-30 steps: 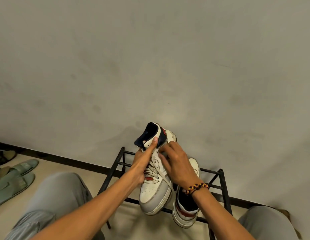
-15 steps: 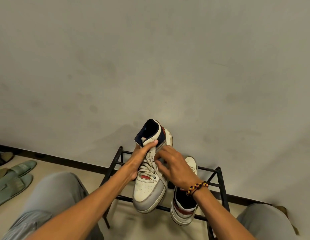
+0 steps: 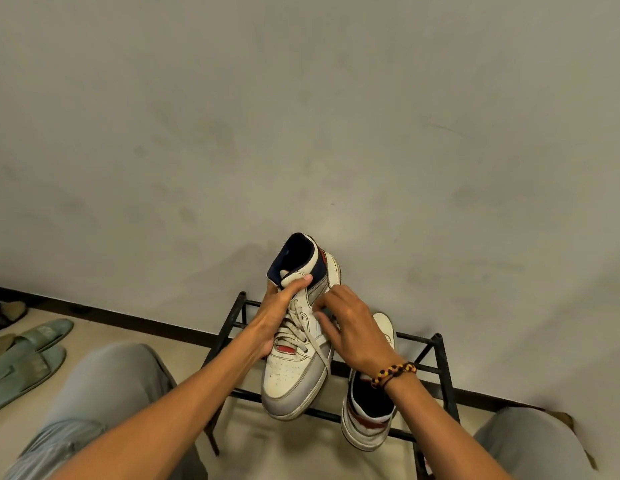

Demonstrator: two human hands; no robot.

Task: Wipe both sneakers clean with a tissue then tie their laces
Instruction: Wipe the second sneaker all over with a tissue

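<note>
A white sneaker [image 3: 290,379] with navy collar, red accents and loose cream laces is held up over the rack, toe toward me. My left hand [image 3: 277,313] grips its left side, thumb pressed on the tongue near the collar. My right hand [image 3: 350,327], a braided bracelet on the wrist, has its fingers curled at the upper eyelets on the shoe's right side; whether they pinch the lace I cannot tell. One lace end hangs down across the toe. The second sneaker [image 3: 369,424] rests on the black metal shoe rack [image 3: 436,362], partly hidden by my right wrist. No tissue is visible.
A plain grey wall rises just behind the rack. Green slippers [image 3: 28,362] lie on the floor at the left, with other dark footwear beyond them. My knees in grey trousers [image 3: 107,393] flank the rack on both sides.
The held sneaker has risen and shifted slightly left. My right hand has moved from the tongue area to the shoe's upper right side.
</note>
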